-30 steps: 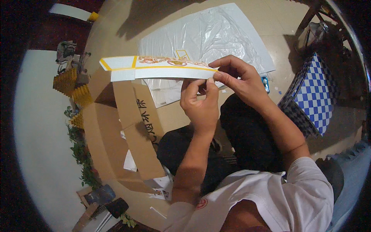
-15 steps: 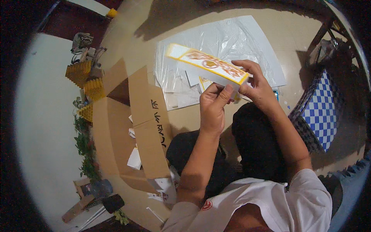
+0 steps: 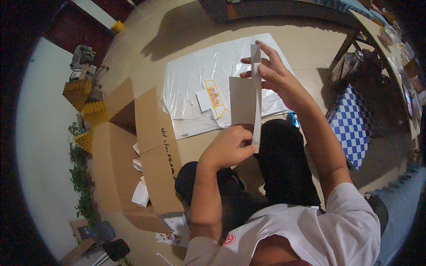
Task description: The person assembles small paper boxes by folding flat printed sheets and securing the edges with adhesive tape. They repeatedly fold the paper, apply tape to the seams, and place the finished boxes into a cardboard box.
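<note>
Seen from above: seated person w/ both hands on a folded white card piece [image 3: 244, 99], held up in front of the knees, btwn the body & a white sheet [image 3: 184, 84] covered in clear plastic on the floor. L hand [image 3: 228, 144] pinches its near end; R hand [image 3: 275, 75] grips the far end, thumb on the narrow side, fingers reaching past it. Piece is seen nearly edge-on, so its exact folds are hard to make out. A flat yellow-edged printed piece [image 3: 215, 98] lies on the sheet. To the L, an open cardboard box [image 3: 155, 146] w/ white pieces [image 3: 140, 195] inside; to the R, a blue-&-white checked stack [image 3: 353, 124].
</note>
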A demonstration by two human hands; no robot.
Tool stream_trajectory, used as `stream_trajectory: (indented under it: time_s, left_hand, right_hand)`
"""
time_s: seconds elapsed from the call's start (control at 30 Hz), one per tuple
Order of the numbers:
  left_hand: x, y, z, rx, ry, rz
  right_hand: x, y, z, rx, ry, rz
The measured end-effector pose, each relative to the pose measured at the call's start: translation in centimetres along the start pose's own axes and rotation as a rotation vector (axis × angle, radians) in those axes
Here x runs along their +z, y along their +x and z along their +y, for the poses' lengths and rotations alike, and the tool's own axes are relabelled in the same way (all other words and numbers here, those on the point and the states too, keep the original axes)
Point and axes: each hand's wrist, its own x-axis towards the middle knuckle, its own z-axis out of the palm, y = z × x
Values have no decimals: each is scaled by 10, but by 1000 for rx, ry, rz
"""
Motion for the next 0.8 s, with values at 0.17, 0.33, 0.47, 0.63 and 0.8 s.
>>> stream_trajectory:
  time_s: [0.17, 0.33, 0.47, 0.63, 0.8]
  left_hand:
    - [-6, -13, -2, -104, 196, 50]
    - [-1, -12, 10, -196, -69, 430]
    - [13, -1, 1, -161, -313, 729]
    - [15, 0, -1, 5, -182, 881]
    - [11, -1, -3, -42, 55, 870]
  right_hand:
    - [19, -3, -3, 40, -51, 111]
    - [41, -13, 12, 33, -74, 243]
    - [47, -16, 31, -70, -119, 250]
    - [52, -16, 31, -237, -265, 239]
    - [42, -12, 33, -288, -469, 183]
